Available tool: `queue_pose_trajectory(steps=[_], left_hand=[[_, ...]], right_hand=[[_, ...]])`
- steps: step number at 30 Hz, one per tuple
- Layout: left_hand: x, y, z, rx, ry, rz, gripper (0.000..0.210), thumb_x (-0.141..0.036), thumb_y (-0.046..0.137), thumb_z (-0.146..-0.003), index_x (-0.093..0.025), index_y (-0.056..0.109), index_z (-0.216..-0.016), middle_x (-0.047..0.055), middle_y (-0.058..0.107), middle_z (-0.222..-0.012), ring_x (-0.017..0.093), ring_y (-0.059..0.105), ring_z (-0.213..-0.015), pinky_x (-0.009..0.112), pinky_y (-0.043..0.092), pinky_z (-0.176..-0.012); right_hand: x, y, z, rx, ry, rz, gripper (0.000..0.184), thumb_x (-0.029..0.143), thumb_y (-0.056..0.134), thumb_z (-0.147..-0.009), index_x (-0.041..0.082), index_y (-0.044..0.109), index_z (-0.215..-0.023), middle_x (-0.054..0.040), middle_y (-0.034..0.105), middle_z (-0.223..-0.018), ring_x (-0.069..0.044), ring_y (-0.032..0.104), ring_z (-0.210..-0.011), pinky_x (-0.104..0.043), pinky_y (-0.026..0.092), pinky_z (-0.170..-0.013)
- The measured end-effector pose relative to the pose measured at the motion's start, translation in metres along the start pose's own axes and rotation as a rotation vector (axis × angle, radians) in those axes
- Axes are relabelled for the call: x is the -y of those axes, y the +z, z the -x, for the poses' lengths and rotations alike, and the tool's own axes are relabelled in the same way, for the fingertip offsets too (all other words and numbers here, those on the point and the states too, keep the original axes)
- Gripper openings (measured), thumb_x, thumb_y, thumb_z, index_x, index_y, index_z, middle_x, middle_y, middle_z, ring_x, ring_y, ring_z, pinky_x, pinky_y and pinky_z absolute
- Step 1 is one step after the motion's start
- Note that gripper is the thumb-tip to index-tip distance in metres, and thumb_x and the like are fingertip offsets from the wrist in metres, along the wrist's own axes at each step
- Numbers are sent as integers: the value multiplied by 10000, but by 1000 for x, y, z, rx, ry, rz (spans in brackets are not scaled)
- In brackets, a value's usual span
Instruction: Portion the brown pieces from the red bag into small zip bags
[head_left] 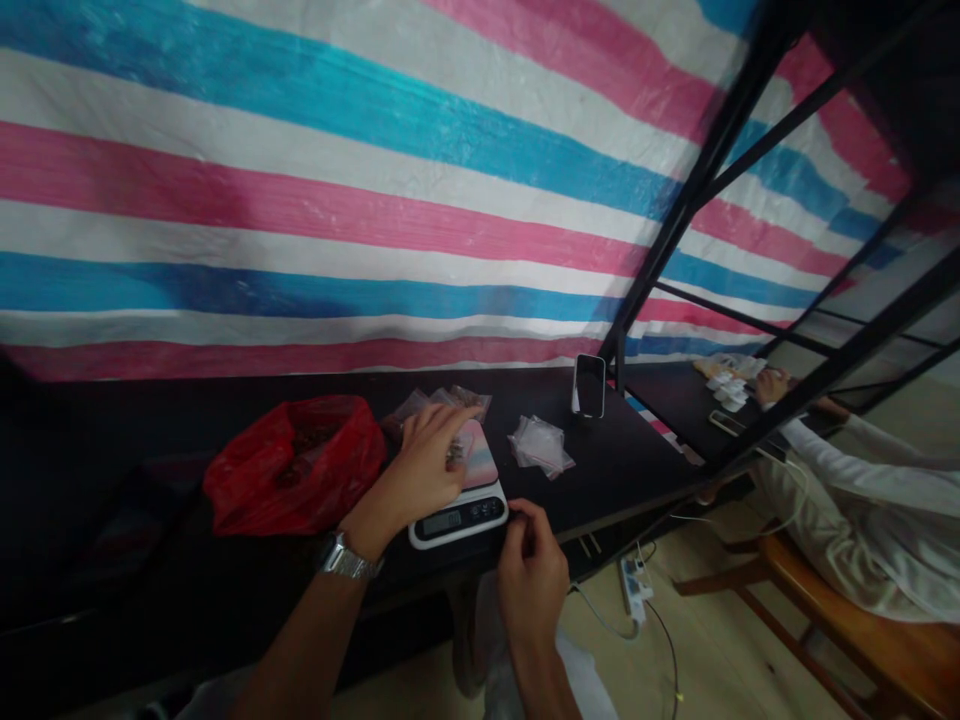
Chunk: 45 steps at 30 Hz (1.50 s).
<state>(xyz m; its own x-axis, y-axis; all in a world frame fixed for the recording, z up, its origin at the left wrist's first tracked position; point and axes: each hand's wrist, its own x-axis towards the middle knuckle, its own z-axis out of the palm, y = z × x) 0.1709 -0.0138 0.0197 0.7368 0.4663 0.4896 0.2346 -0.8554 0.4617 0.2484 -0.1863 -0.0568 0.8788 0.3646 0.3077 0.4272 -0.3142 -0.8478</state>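
My left hand (429,462), with a metal-banded watch (346,560) on its wrist, reaches over a white digital kitchen scale (469,520). Its fingers are stretched out above the pinkish weighing plate (480,462). A few small metallic pieces (454,452) show beside the palm, partly covered by the hand. Curled at the scale's front right corner is my right hand (534,565); what its fingers hold, if anything, is hidden. To the left of the scale lies an open red plastic bag (300,465) with small brownish pieces inside.
Filled clear bags (469,400) lie behind the scale, and a stack of flat clear bags (541,445) to its right. A phone (589,385) stands near a black metal post (660,260). A seated person (862,500) works at the far right. A power strip (635,590) is below.
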Motion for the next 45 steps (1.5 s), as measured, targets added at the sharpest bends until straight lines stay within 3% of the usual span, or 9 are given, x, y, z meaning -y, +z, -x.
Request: queue_pose_trajectory(steps=[5,10,19,30,34,39,42,45], left_hand=[[0,-21,17,-258,53,33,632,10,493,-749,-228,676,-1305,76,695,-1283,300,558,-1222,503,457,-1078],[6,-26,55,-439,85,42,449,43,470,-839,-209,695,-1134,54,690,-1079,240,624,-1057,402,523,-960],[22,-42,111,-552,192,-115,357,64,488,-942,-224,650,-1076,16,632,-980,165,633,-901,311,542,-839],[37,-59,160,-528,274,-189,376,102,537,-928,-223,644,-1084,16,635,-971,151,652,-879,292,564,-810],[38,-63,153,-512,245,-202,356,74,527,-937,-237,640,-1066,13,646,-946,160,656,-852,301,565,-792],[28,-54,114,-501,198,-182,267,-18,538,-980,-226,670,-1082,36,688,-975,196,670,-912,349,556,-864],[23,-39,84,-370,108,-140,216,-176,538,-1049,-219,690,-1196,86,733,-1148,252,671,-1100,430,538,-1008],[27,-22,56,-183,23,-103,330,-309,542,-1075,-206,651,-1368,132,696,-1395,304,605,-1314,511,476,-1134]], right_hand=[[-3,-7,-8,-86,59,-16,466,516,459,-925,217,801,-1031,-41,778,-758,-221,683,-610,-302,460,-611],[-9,-19,-19,-135,84,-10,459,522,487,-901,207,794,-1028,-21,719,-668,-216,634,-579,-303,427,-596],[-24,-35,-31,-229,111,22,455,515,492,-854,196,778,-1006,-53,745,-721,-244,658,-664,-328,450,-666],[-37,-51,-40,-242,137,99,435,469,535,-787,191,791,-1002,-22,687,-641,-226,599,-586,-319,413,-595],[-36,-56,-37,-248,149,112,435,477,531,-780,197,795,-986,-24,683,-629,-238,598,-585,-324,410,-585],[-27,-48,-28,-223,136,81,449,504,514,-797,200,785,-986,-43,724,-672,-247,630,-604,-324,427,-594],[-20,-36,-20,-185,113,48,452,524,510,-810,200,780,-971,-57,752,-709,-247,641,-601,-326,451,-600],[-13,-22,-11,-144,89,20,436,525,500,-841,207,776,-955,-62,767,-723,-252,672,-627,-323,462,-609]])
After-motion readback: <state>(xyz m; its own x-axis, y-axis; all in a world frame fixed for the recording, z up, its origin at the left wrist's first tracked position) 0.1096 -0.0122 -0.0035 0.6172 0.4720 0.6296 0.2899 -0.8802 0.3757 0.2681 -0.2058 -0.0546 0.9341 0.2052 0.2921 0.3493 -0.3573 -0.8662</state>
